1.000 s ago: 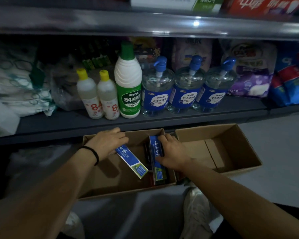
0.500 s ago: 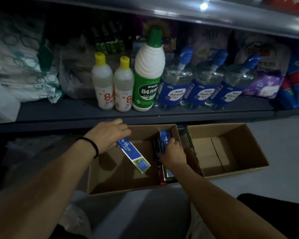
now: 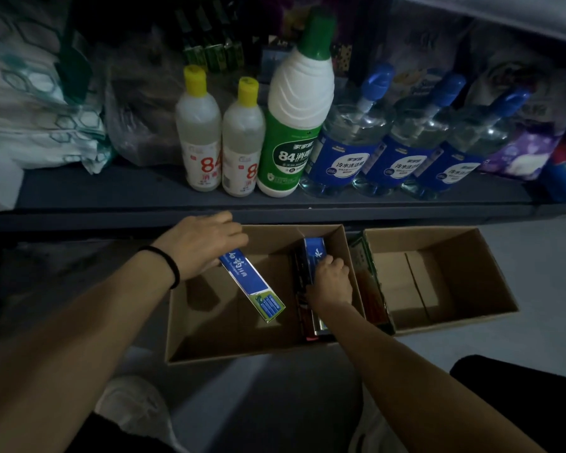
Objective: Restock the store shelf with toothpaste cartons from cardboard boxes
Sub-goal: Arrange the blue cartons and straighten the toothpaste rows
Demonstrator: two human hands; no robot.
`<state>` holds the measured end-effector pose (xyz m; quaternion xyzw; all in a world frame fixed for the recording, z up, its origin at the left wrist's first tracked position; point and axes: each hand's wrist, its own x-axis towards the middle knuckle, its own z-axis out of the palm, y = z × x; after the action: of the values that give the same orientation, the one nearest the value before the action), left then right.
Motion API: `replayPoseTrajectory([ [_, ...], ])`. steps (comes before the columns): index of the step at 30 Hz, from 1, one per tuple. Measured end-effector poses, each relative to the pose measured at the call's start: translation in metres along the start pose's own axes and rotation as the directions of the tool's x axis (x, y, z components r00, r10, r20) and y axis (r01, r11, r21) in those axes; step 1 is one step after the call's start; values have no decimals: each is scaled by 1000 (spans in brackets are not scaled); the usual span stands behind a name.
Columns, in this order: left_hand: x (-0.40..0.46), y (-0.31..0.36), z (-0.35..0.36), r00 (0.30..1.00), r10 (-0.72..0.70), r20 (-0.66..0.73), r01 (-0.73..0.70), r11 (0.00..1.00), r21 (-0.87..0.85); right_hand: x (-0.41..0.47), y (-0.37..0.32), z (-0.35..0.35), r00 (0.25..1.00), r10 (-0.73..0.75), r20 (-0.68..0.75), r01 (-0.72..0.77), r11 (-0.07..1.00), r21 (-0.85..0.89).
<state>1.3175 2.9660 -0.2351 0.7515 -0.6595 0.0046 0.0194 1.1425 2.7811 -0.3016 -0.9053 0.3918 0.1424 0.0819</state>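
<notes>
Two open-topped brown cardboard boxes sit side by side on the pale floor, just in front of the dark grey bottom shelf board [image 3: 144, 188]. The left cardboard box [image 3: 209, 348] is mostly bare inside: wide free room on its left & centre, w/ cartons packed only along its right wall. The right cardboard box [image 3: 490, 282] shows bare flaps on its floor; a few green & red cartons [image 3: 366, 282] stand wedged between the two boxes' walls.

Left hand [image 3: 200, 246], black band on the wrist, has its fingers curled round the top end of a long blue-and-white toothpaste carton w/ a green end [image 3: 252, 282]; carton hangs tilted over the left box's open middle, lower end toward the viewer, not touching the walls. White Chinese characters run down its blue face; can't read the small print.

Right hand [image 3: 332, 282] reaches into the left box's right side, fingers curled over the near part of a blue toothpaste carton standing on edge [image 3: 314, 253] among darker cartons by the wall.

On the shelf, near its front edge: two clear bottles w/ yellow caps [image 3: 219, 138], red "84" on each; a tall white bottle w/ green cap & green label [image 3: 294, 125] reading "84"; three clear pump bottles w/ blue labels [image 3: 402, 138], white Chinese text. Soft packs fill the shelf's left & right ends.
</notes>
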Motion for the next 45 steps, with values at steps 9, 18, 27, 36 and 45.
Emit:
replayPoseTrajectory([
  [9,1,3,-3,991,-65,119,62,998,31,4,6,1,999,-26,43,23,998,65],
  [18,-12,1,-10,999,-31,19,29,997,67,4,13,-6,993,-87,84,69,978,196],
  [27,-27,9,-51,998,-10,-61,18,989,148,-20,10,-76,948,-317,18,306,925,224],
  [36,-61,20,-131,973,-74,-219,112,980,167,-62,-5,-170,856,-514,-49,514,841,168],
  [45,-110,32,-223,940,-239,-244,300,918,260,-103,-32,-267,742,-663,-103,670,738,77],
])
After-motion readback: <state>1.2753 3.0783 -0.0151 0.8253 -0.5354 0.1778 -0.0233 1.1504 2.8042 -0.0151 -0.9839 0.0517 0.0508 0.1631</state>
